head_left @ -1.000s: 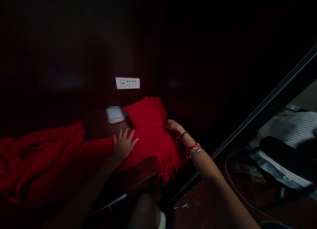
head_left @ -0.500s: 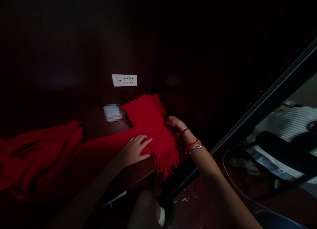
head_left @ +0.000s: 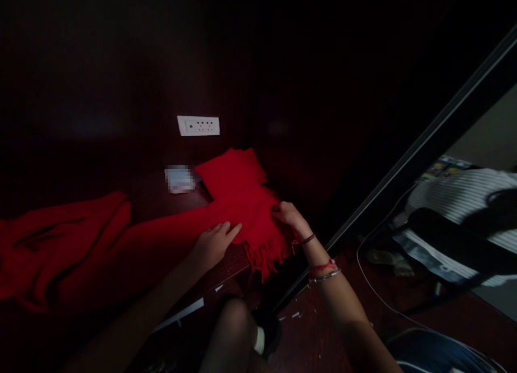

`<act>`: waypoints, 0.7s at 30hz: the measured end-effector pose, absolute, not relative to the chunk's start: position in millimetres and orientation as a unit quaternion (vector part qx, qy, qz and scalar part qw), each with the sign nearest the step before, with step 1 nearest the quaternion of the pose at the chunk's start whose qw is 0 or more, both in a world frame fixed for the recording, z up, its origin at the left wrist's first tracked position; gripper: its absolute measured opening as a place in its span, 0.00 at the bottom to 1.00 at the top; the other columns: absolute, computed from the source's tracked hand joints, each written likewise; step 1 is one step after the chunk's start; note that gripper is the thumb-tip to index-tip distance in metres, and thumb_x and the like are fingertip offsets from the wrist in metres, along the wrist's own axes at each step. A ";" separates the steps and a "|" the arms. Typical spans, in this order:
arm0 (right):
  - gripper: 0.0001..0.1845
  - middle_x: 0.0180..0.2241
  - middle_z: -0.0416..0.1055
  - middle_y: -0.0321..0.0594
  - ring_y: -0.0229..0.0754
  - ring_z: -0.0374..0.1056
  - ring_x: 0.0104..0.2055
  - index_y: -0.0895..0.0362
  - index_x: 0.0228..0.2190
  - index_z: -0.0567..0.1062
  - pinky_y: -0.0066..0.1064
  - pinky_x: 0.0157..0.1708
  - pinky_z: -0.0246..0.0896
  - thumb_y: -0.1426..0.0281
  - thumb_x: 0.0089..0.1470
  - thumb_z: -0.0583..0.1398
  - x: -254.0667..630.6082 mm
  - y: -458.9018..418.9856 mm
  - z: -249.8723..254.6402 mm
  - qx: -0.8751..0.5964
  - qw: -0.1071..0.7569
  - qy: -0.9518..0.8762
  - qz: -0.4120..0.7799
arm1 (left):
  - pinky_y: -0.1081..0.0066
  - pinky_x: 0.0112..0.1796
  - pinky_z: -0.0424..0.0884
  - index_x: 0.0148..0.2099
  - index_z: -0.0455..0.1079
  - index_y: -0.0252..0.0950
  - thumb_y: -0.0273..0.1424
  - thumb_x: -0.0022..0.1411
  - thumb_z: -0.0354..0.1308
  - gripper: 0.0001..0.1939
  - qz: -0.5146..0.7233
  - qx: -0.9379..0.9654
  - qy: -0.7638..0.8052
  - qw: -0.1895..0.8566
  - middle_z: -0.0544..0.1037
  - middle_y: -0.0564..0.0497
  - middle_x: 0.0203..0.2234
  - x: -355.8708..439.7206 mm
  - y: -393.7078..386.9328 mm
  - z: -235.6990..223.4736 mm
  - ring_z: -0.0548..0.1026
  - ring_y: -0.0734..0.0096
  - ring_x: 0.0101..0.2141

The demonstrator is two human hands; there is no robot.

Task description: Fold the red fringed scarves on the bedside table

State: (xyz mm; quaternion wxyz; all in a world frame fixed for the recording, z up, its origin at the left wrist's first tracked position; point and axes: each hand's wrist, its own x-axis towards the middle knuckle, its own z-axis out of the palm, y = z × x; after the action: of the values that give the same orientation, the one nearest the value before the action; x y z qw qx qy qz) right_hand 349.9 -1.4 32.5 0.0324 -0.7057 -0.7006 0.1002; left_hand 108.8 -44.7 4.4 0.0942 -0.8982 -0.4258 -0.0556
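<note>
A long red scarf point(head_left: 161, 236) with a fringed end lies along the dark wooden desk, bunched up at the left and folded over itself at the right. My left hand point(head_left: 214, 246) rests on its near edge with the thumb held apart and the other fingers laid on the cloth. At the scarf's right side, my right hand point(head_left: 288, 216) has its fingers closed on the edge just above the fringe. The fingertips of that hand are partly hidden. Some of the fringe point(head_left: 266, 254) hangs over the desk's front edge.
Behind the scarf sits a small blurred pale packet point(head_left: 180, 179), below a white wall socket point(head_left: 198, 126). To the right, beyond a dark panel with a metal edge point(head_left: 388, 174), a person in a striped top point(head_left: 456, 195) sits on a chair. A cable point(head_left: 365, 271) runs along the floor.
My right hand has come slightly nearer along the scarf's right edge. The fingers of my left hand are less spread than before. The view has shifted a little.
</note>
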 end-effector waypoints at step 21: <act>0.06 0.25 0.67 0.38 0.31 0.58 0.24 0.61 0.26 0.69 0.20 0.22 0.45 0.76 0.44 0.52 359.3 -5.6 45.3 -0.651 0.112 -0.748 0.057 | 0.69 0.44 0.64 0.54 0.56 0.33 0.12 0.50 0.35 0.30 -0.009 -0.879 -0.454 0.143 0.63 0.41 0.49 49.3 -72.4 8.1 0.61 0.66 0.49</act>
State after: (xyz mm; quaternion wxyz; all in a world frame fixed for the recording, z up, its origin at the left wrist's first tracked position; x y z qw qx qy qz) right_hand 359.3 -5.6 45.3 0.1120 -0.6515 -0.7482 0.0565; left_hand 49.3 -72.4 8.1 0.1431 -0.8793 -0.4541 -0.0087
